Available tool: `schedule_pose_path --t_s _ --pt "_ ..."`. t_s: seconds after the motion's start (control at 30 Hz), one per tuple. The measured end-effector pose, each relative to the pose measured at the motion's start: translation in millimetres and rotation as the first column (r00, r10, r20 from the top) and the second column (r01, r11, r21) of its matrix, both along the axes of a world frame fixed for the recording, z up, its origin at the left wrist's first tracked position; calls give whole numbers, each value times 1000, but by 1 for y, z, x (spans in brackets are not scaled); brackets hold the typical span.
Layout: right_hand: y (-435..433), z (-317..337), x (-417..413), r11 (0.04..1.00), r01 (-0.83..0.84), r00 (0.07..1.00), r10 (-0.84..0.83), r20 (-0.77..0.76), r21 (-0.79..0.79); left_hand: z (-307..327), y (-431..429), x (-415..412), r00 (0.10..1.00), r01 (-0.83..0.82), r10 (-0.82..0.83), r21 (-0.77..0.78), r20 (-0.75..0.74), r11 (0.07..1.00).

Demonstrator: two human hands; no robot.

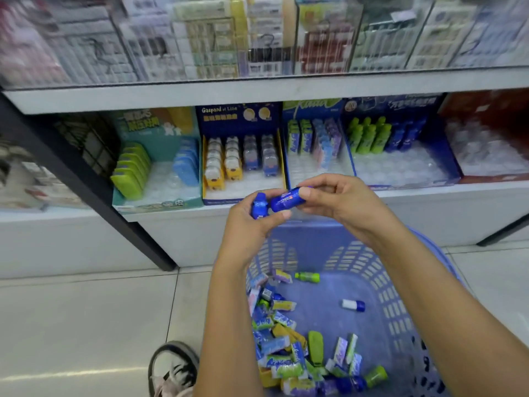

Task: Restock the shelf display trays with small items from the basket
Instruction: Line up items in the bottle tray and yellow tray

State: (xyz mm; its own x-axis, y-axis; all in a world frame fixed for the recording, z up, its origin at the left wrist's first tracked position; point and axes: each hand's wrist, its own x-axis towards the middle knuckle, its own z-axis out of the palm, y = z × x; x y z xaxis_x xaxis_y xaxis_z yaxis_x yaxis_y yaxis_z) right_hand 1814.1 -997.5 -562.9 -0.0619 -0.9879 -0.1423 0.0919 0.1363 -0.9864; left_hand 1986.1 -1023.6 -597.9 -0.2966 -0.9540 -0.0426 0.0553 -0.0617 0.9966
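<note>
Hands close — L (252,226) grips blue bottle (260,207), R (343,202) pinches 2nd bottle (284,199).

Glossy blue plastic bottles (283,202), slotted matt plastic basket (395,299), glossy floor tiles (86,325) (reflective), printed cardboard display trays (240,118)

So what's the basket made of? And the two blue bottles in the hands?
Basket: looks like plastic, pale blue, slightly glossy, moulded with rows of slots. Left bottle and right bottle: probably plastic too, smooth and shiny with printed labels; blur leaves it open.
</note>
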Motion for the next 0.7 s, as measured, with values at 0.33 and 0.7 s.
schedule_pose_path --t_s 0.33,0.7 --pt "-1 23 -19 993 -42 998 36 -55 -108 17 2 -16 1000 -2 2 3 19 1000" --pt "-2 29 -81 942 313 936 -328 -128 -124 23 7 -103 990 -139 140 -70 15 988"
